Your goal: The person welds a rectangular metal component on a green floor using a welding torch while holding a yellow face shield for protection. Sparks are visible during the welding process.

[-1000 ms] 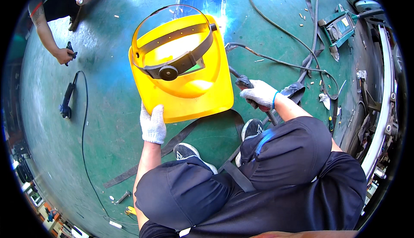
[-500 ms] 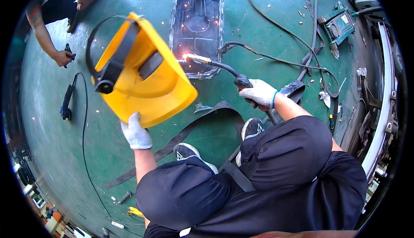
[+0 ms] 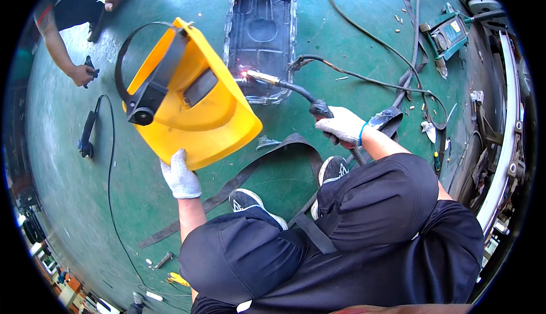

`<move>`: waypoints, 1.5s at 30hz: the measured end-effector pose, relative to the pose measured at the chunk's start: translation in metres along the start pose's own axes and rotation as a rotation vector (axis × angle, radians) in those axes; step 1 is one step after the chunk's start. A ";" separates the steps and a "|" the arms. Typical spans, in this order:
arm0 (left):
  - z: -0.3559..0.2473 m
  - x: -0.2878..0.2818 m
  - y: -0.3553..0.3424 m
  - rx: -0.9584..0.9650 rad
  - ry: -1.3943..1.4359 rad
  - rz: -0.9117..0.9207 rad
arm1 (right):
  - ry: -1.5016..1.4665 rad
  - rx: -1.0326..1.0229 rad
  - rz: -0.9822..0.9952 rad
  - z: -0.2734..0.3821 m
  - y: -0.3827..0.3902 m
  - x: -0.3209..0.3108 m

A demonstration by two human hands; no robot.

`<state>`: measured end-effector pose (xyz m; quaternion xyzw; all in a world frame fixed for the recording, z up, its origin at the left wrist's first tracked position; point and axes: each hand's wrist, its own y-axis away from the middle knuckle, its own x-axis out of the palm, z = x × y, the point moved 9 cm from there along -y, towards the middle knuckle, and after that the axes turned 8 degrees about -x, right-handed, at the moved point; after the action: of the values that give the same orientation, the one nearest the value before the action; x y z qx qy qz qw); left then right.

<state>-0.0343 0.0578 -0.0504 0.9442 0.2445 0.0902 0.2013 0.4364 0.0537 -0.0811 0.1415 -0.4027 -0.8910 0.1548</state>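
Note:
My left hand (image 3: 181, 176), in a white glove, grips the lower edge of a yellow welding mask (image 3: 222, 122) with a black headband and a small dark window. In a white glove too, my right hand (image 3: 343, 126) is closed round the handle of a welding torch (image 3: 300, 90). The torch tip points left and glows at the near left part of a dark, rectangular metal pan (image 3: 262, 7) lying on the floor. The mask hangs left of the pan and hides part of its near left edge.
Another person's hand (image 3: 83, 75) holds a dark object at the far left. An angle grinder (image 3: 86, 143) with a cord lies below it. Cables (image 3: 375, 44) wind over the green floor at right, near a green machine (image 3: 446, 34). A dark strap (image 3: 244, 173) curves before my shoes.
The bright glow and flying sparks at the torch tip have shrunk to a small pinkish glow. The mask and both my hands have hardly moved.

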 end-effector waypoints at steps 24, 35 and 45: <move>0.007 0.063 0.020 -0.033 -0.222 0.296 | -0.098 0.012 -0.006 -0.010 -0.005 0.003; -0.006 -0.016 0.001 -0.024 0.025 -0.090 | -0.050 0.023 0.009 -0.007 -0.001 0.000; -0.007 -0.012 -0.001 -0.015 0.017 -0.050 | -0.021 -0.002 0.005 -0.002 -0.001 0.001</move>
<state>-0.0465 0.0549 -0.0451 0.9354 0.2692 0.0951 0.2085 0.4365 0.0526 -0.0836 0.1309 -0.4038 -0.8924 0.1527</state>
